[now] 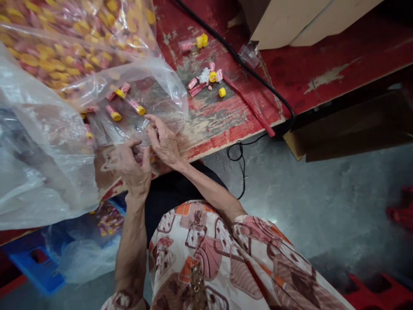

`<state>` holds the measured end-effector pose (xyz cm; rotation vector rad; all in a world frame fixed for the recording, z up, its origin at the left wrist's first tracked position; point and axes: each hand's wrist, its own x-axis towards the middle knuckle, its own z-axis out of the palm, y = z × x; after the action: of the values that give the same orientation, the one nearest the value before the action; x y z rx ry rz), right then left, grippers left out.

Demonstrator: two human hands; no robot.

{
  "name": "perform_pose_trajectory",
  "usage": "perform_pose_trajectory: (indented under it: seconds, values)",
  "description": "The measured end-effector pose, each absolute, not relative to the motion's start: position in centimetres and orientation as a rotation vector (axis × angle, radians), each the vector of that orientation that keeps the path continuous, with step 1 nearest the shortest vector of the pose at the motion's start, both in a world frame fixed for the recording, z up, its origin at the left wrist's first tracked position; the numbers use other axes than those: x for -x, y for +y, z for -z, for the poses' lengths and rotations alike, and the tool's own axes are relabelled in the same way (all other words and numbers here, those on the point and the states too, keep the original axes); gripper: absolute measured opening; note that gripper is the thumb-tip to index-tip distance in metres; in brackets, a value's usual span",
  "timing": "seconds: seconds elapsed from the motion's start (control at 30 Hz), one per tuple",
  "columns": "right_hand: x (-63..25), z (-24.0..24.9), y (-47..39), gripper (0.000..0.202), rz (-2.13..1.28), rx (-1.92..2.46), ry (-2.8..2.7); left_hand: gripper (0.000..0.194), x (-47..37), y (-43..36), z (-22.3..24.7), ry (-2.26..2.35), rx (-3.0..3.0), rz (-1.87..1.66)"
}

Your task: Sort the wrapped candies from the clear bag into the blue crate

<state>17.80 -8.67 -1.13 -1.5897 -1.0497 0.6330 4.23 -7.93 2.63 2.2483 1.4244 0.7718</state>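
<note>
My left hand (130,165) is at the table's near edge, slightly blurred, its thumb and forefinger curved apart. Something pinkish shows in the gap between them, too unclear to name. Beside it, my right hand (164,143) rests on the clear plastic bag's mouth with its forefinger stretched out and nothing visible in its grip. That fingertip is close to a small pink-filled tube with a yellow cap (140,110). Another capped tube (115,116) lies left of it, and more lie behind. The clear plastic bag (174,82) spreads over the table, packed with such tubes at the upper left.
On the worn red table (222,122) lie loose tubes, a yellow cap (222,92), white scraps and a red strip (250,105). A black cable (238,47) crosses it. A cardboard box (300,21) stands at the back right. Below left is a blue crate (37,267).
</note>
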Motion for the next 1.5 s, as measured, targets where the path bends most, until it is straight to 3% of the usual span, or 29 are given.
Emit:
perform_pose_trajectory:
  seconds: [0.17, 0.8, 1.13, 1.33, 1.5]
  values:
    - [-17.7, 1.7, -8.4, 0.037, -0.606, 1.619, -1.072, 0.035, -4.3, -7.9, -2.0, 1.454, -2.206, -0.651]
    - [-17.8, 1.4, -8.6, 0.04, -0.634, 1.608, -1.074, 0.04, -4.3, -8.2, -3.2, 1.49, -2.175, -0.892]
    - [-17.7, 1.1, -8.5, 0.037, -0.611, 1.608, -1.088, 0.032, -4.2, -6.9, -2.1, 1.46, -2.269, -0.749]
    - [-17.8, 0.4, -8.8, 0.042, -0.633, 1.635, -1.109, 0.025, -4.3, -7.6, -3.3, 1.557, -2.171, -0.872]
    - [-17.6, 1.2, -8.6, 0.033, -0.619, 1.612, -1.1, 0.024, -4.4, -7.0, -2.8, 1.439, -2.258, -0.729]
